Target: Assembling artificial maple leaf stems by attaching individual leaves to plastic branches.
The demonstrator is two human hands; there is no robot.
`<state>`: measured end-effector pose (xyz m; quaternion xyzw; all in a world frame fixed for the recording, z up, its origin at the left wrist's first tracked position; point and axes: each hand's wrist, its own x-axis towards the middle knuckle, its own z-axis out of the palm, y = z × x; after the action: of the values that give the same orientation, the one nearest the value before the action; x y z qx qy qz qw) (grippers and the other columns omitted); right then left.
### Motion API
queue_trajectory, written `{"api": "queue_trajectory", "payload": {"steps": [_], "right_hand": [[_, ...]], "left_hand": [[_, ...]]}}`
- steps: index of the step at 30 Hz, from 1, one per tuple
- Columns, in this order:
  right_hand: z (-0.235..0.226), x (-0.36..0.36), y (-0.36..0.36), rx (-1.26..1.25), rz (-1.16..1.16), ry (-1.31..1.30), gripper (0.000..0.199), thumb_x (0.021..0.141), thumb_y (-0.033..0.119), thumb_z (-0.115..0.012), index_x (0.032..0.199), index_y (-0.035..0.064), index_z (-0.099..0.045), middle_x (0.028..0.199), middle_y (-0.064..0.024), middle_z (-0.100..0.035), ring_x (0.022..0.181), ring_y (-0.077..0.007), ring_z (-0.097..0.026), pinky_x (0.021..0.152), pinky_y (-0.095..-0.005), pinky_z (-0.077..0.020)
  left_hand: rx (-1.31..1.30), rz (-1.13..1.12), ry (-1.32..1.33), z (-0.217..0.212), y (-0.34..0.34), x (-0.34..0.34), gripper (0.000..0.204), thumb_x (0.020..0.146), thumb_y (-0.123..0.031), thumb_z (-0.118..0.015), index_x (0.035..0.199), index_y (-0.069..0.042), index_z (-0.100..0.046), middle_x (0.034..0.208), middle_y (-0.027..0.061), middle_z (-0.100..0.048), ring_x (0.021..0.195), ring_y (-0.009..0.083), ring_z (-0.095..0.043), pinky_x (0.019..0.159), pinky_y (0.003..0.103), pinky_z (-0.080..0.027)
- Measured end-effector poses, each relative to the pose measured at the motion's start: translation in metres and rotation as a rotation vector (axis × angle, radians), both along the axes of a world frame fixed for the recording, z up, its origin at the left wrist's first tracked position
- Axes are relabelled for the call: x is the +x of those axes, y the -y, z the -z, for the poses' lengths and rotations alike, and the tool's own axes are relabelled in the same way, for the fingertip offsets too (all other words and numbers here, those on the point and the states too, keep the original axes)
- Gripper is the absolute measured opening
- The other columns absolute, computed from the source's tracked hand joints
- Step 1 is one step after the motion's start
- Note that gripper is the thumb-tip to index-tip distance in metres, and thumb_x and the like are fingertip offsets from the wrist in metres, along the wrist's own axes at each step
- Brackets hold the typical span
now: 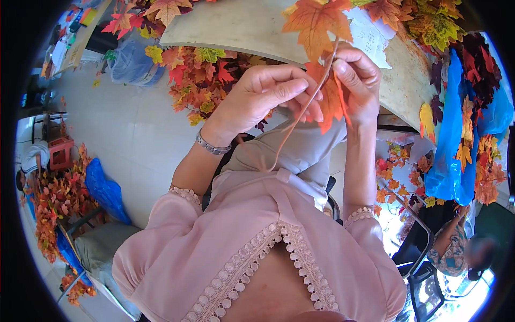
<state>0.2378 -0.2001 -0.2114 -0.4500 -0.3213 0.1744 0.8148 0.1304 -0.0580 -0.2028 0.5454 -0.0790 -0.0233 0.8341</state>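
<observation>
"Where's the leafy sprig (326, 67) in relation to the fingers?"

"Between the 2 hands, in front of the surface (225, 27). Its brown stem slants down past the left fingertips toward the lap."

"And the right hand (360, 80)?"

"Thumb and forefinger are pressed together, pinching the sprig near its top. 1 orange leaf (315, 24) spreads above the grip; a redder leaf (333, 104) hangs just below, beside the palm."

"What about the left hand (268, 96)?"

"Its fingers are bent, thumb lying near the forefinger, right where the stem crosses. I can't tell whether they grip it."

"Anything around them?"

"White paper (370, 35) lies on the surface behind the right hand. A leaf pile (201, 75) shows under the near edge, left of the hands, and blue plastic (450, 139) hangs at the right."
</observation>
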Motion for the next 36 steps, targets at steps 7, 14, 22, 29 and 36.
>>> {"api": "queue_trajectory", "payload": {"steps": [7,14,22,29,36], "right_hand": [[-0.010,0.004,-0.011,-0.091,0.070,0.126,0.007,0.074,-0.002,-0.063,0.081,-0.0029,-0.061,0.079,-0.0060,-0.059,0.073,-0.0109,-0.053,0.067,-0.0222,-0.0424],[-0.038,0.014,-0.019,-0.297,0.095,0.610,0.009,0.071,0.006,-0.068,0.076,0.0011,-0.063,0.072,-0.0042,-0.059,0.069,-0.0118,-0.051,0.064,-0.0227,-0.0402],[-0.057,0.011,0.025,-0.319,0.409,0.500,0.025,0.076,0.017,-0.065,0.095,0.0002,-0.060,0.086,-0.0086,-0.061,0.083,-0.0163,-0.057,0.076,-0.0271,-0.0429],[-0.107,0.104,0.253,-0.804,1.077,0.520,0.022,0.083,0.019,-0.055,0.091,0.0006,-0.064,0.077,-0.0050,-0.064,0.071,-0.0098,-0.059,0.065,-0.0223,-0.0457],[-0.066,0.169,0.471,-1.687,1.307,0.404,0.033,0.063,0.032,-0.068,0.087,0.0091,-0.066,0.081,-0.0101,-0.064,0.080,-0.0231,-0.061,0.070,-0.0348,-0.0462]], "left_hand": [[0.172,-0.255,-0.043,-0.010,-0.004,-0.020,0.020,0.083,-0.008,-0.057,0.098,0.004,-0.051,0.072,0.0075,-0.059,0.055,0.0093,-0.055,0.047,0.021,-0.045],[-0.023,-0.099,-0.031,-0.017,-0.007,-0.011,0.011,0.084,-0.005,-0.052,0.089,0.005,-0.053,0.071,0.0084,-0.059,0.061,0.0119,-0.057,0.053,0.023,-0.047],[-0.215,-0.379,0.072,0.007,-0.010,-0.003,0.032,0.078,-0.002,-0.053,0.108,0.005,-0.045,0.103,0.0131,-0.055,0.090,0.0191,-0.057,0.072,0.032,-0.051],[-0.288,-0.282,0.115,0.011,-0.012,0.006,0.026,0.080,0.000,-0.049,0.106,0.002,-0.047,0.101,0.0113,-0.056,0.087,0.0166,-0.057,0.070,0.028,-0.050],[-0.280,-0.316,0.100,0.011,-0.008,0.019,0.021,0.084,-0.005,-0.050,0.103,0.001,-0.047,0.099,0.0107,-0.057,0.085,0.0164,-0.058,0.070,0.030,-0.050]]}}
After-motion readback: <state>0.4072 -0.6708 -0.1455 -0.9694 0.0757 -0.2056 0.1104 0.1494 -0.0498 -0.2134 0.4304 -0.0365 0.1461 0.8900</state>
